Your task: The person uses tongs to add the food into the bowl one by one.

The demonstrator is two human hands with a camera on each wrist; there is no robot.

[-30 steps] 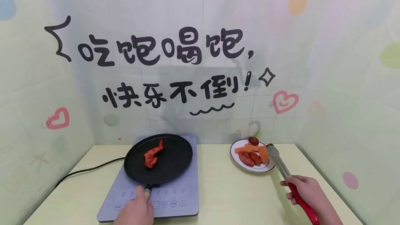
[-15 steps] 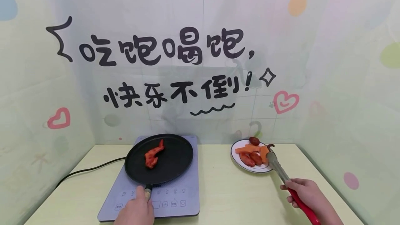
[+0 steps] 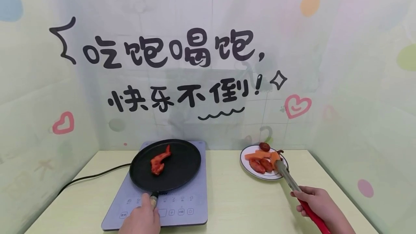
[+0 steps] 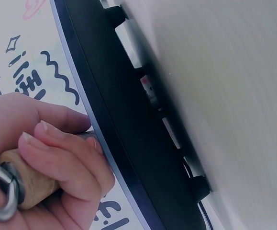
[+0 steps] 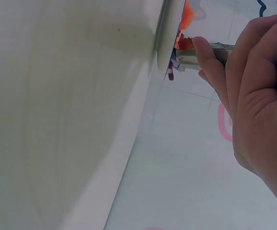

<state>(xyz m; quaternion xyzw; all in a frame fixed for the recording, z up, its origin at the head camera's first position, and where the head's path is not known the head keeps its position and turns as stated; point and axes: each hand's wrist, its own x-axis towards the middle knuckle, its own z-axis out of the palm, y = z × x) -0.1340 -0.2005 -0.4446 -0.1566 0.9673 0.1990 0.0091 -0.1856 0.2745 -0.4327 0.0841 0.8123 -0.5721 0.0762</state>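
Note:
My left hand (image 3: 141,220) grips the wooden handle (image 4: 35,187) of a flat black frying pan (image 3: 183,165), its fingers wrapped round it in the left wrist view. A red chicken wing (image 3: 157,164) lies left of the pan's middle. Red-handled metal tongs (image 3: 290,180) are held in my right hand (image 3: 320,205). Their tips overlap the right side of a white plate (image 3: 244,163), right at an orange slice (image 3: 274,157) and some reddish pieces. More orange slices (image 3: 255,155) and sausage-like pieces (image 3: 257,166) fill the plate. A dark curled bit (image 3: 280,151) shows at its right rim.
The pan stands on a grey-blue induction cooker (image 3: 195,203), whose black cord (image 3: 97,174) runs left over the pale table (image 3: 234,201). Printed fabric walls (image 3: 208,129) close off the back and both sides. A brown round piece (image 3: 264,147) sits at the plate's far rim.
The tong tips have dipped and shifted slightly left over the plate's right side, after pulling back from its rim earlier. The left hand, pan and chicken wing have stayed put.

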